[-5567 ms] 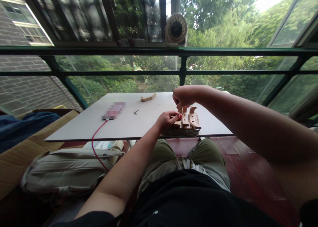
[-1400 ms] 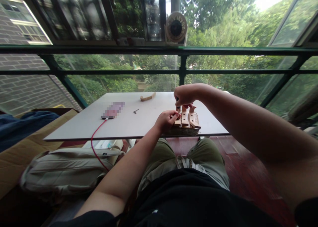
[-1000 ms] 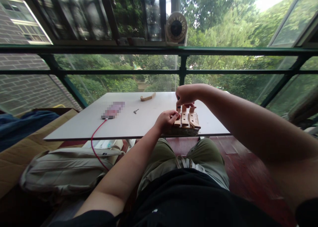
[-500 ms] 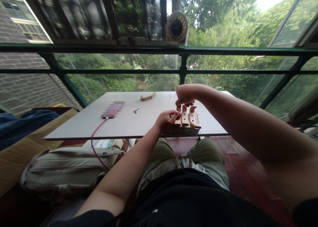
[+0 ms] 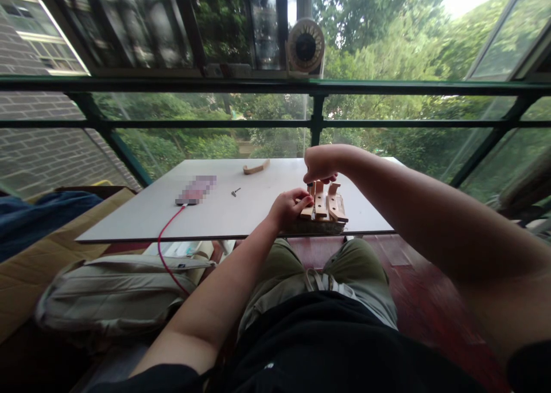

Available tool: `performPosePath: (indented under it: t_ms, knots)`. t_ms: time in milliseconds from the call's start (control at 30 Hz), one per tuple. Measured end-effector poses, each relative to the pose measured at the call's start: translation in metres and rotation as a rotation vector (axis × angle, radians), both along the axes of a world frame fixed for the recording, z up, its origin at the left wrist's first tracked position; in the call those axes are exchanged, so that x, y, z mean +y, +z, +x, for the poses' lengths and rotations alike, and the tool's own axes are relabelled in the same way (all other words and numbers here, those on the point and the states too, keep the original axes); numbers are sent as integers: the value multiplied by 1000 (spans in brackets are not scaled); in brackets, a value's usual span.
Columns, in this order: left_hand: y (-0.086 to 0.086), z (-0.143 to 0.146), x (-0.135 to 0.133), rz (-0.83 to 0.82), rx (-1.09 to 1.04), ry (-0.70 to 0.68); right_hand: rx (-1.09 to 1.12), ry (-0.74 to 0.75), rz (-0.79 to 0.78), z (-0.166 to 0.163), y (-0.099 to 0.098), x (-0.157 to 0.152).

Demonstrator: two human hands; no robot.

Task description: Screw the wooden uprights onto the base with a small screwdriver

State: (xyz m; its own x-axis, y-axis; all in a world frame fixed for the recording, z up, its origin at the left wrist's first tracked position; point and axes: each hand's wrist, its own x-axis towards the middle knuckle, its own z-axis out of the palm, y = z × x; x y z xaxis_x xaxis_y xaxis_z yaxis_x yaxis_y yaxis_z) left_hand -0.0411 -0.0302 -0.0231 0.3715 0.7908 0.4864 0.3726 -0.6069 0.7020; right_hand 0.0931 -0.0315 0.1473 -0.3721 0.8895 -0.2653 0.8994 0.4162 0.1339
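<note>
My left hand [image 5: 289, 207] is closed on the leftmost curved wooden piece [image 5: 307, 213], pressing it to a block-like base [image 5: 316, 227] at the table's near edge. Above that piece, my right hand [image 5: 319, 162] makes a fist around an upright tool, apparently a screwdriver [image 5: 310, 187]; only a short dark part shows below the fist. Two more curved wooden pieces, a middle one [image 5: 321, 202] and a right one [image 5: 337, 205], stand beside it on the base, with dark holes in them. The fingers hide the tool's tip.
The white table [image 5: 224, 218] bears a loose curved wooden piece [image 5: 257, 167], a small metal part [image 5: 235, 192] and a blurred-out phone-like device [image 5: 197, 190] on a red cable [image 5: 160, 241]. A bag [image 5: 112, 295] lies below left. A green railing [image 5: 258, 86] runs behind.
My right fist has shifted very slightly at the tool, and my left fingertips a little. The wooden pieces and everything else on the table stay in place.
</note>
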Motion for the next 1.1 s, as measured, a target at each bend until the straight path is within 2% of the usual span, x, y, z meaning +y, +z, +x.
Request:
performPosePath:
  t_ms: [467,600,833,933,1100]
  knots:
    - [-1,0,0,47,46,47,35,-20,-6,1,-6,9]
    - [0,0,1,60,65,59,142,65,16,8,-7,7]
    - [2,-2,0,63,84,54,226,263,147,21,-7,6]
    - [2,-2,0,76,96,42,192,249,150,22,-8,8]
    - [0,-2,1,96,121,38,127,177,30,20,-6,11]
